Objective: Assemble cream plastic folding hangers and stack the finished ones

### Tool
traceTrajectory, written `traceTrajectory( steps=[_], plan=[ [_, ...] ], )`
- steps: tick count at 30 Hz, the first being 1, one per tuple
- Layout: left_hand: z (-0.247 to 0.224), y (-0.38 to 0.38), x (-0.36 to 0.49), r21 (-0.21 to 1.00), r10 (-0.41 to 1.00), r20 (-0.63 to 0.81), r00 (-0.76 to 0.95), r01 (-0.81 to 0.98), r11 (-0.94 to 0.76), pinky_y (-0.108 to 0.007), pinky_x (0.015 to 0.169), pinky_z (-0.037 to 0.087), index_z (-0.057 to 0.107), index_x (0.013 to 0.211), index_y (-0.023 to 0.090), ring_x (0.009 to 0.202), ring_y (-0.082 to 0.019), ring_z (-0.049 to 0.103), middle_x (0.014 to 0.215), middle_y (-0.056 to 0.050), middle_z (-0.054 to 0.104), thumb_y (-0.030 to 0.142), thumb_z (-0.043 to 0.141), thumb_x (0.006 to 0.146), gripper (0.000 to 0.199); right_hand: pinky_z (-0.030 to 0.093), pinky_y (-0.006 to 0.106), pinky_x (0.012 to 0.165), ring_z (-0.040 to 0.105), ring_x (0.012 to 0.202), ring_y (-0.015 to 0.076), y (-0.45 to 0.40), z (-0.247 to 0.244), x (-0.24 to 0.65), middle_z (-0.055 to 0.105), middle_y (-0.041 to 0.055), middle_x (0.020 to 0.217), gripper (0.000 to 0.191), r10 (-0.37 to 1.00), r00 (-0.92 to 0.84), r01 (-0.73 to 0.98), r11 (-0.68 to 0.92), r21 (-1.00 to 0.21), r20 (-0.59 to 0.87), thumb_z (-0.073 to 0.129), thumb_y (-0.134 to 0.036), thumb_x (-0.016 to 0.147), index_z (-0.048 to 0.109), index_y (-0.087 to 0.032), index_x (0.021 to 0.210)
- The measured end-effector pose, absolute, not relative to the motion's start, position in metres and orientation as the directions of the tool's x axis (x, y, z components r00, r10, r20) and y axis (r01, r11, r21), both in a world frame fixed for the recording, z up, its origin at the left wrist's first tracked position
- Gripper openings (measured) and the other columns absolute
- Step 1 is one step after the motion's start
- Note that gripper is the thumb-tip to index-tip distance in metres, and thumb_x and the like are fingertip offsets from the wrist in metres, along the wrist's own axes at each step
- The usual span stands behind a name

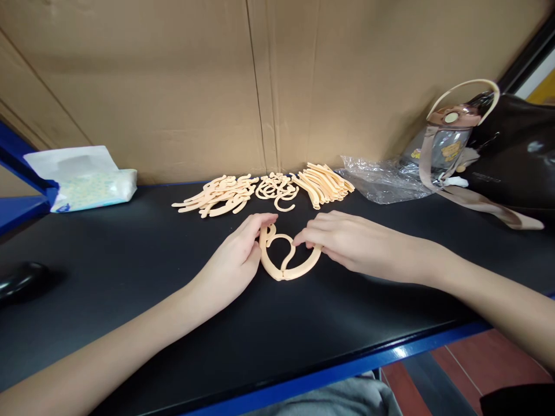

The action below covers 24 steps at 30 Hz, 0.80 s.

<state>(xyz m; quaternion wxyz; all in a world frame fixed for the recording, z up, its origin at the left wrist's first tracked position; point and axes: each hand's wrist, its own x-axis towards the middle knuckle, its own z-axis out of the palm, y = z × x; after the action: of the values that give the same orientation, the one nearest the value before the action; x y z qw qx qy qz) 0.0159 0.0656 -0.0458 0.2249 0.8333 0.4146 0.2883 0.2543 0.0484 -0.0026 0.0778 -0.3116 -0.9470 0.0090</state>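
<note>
Hands meet at the middle of the black surface [130, 271], both working on one peach plastic piece [287, 260]. It lies flat, a rounded loop with a hook curling inside it, just in front of us and well clear of the blue front edge.

Our left hand [236, 260] rests on its side against the left edge of that piece, the fingers curled over the top of it in a loose grip; the fingertips [266, 218] touch the upper end of the loop. Our right hand [347, 242] lies palm down, and its fingertips press on the upper right part of the piece, pinching it against the surface. Neither hand lifts it.

Behind the hands, near the cardboard wall [260, 86], we see three heaps of like parts: a pile of curved arms [217, 196] on the left, a small pile of hooks [277, 189] in the middle, and a neat stack of strips [323, 184] on the right. The heaps sit just beside one another and apart from the piece in hand.

Further right lies a crumpled clear bag [381, 179], then a water bottle [446, 138] with a strap, leaning against a dark bag [515, 156]. At far left sits a pack of tissues [87, 179], and a dark object [23, 280] that we cannot make out lies at the left edge.
</note>
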Motion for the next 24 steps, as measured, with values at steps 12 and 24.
traceTrajectory(
  steps=[12, 24],
  plan=[
    [-0.037, 0.057, 0.021, 0.499, 0.728, 0.291, 0.620, 0.551, -0.669, -0.034, 0.095, 0.048, 0.048, 0.127, 0.024, 0.110, -0.017, 0.055, 0.121, -0.002, 0.058, 0.008, 0.047, 0.081, 0.049, 0.043, 0.030, 0.069, 0.063, 0.081, 0.0199, 0.056, -0.005, 0.249, 0.067, 0.0046, 0.083, 0.017, 0.756, -0.625, 0.763, 0.645, -0.052, 0.195, 0.046, -0.020, 0.095, 0.062, -0.017, 0.097],
    [-0.027, 0.060, 0.010, 0.379, 0.661, 0.224, 0.716, 0.561, -0.736, -0.041, 0.116, 0.029, 0.033, 0.142, 0.026, 0.141, -0.023, 0.027, 0.149, -0.005, 0.035, 0.027, 0.064, 0.079, 0.070, 0.046, 0.038, 0.092, 0.059, 0.111, 0.0219, 0.053, -0.006, 0.250, 0.060, 0.0103, 0.128, 0.037, 0.681, -0.722, 0.613, 0.711, -0.345, 0.122, 0.037, -0.036, 0.100, 0.048, -0.018, 0.130]
  ],
)
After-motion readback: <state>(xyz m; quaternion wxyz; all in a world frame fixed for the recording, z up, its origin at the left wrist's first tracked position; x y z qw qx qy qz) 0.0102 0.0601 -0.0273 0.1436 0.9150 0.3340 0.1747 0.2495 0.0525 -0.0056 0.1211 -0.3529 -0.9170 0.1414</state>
